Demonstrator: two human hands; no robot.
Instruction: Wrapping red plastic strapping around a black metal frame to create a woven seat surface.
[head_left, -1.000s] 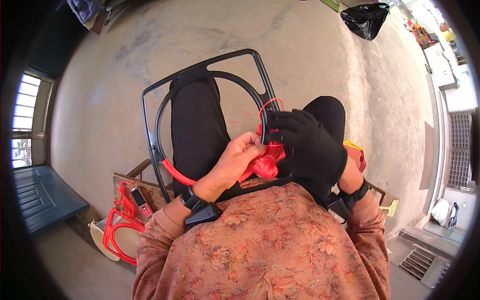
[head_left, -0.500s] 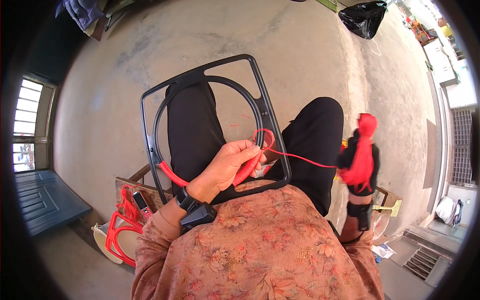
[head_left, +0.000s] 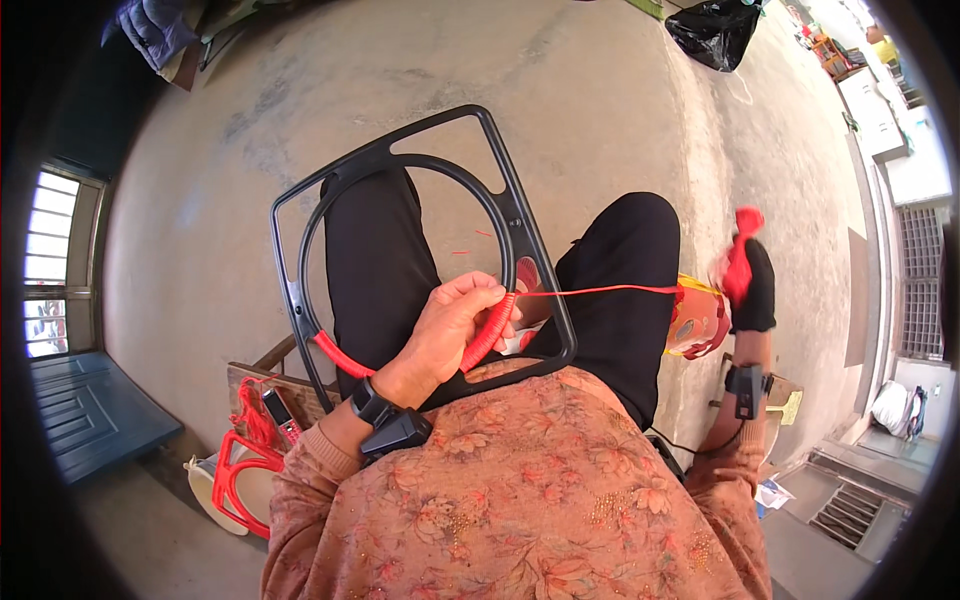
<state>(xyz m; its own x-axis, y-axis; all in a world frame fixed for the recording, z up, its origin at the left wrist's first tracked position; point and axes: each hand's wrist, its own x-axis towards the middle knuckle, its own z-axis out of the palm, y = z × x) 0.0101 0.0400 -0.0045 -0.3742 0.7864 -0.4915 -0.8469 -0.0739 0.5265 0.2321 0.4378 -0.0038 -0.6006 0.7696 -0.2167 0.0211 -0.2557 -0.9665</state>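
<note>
I see the left hand (head_left: 450, 322) curled snugly round the ring (head_left: 488, 338); rightward from its thumb, red cord (head_left: 610, 290) runs straight to the gloved right hand (head_left: 760, 285), gripping a bundle (head_left: 738, 272).

Daylight blazes white through the barred window (head_left: 48, 235) on the left, beside a dark wall (head_left: 90, 110), with a blue panelled surface (head_left: 110, 412) just below! Out ahead spreads the worn beige floor (head_left: 590, 120), scuffed with grey stains, a black plastic bag (head_left: 712, 35) at its far end. Over to the right, it's bright too: white cabinet (head_left: 870, 108), gridded window (head_left: 918, 285), slatted grate (head_left: 846, 516) lower down.
</note>
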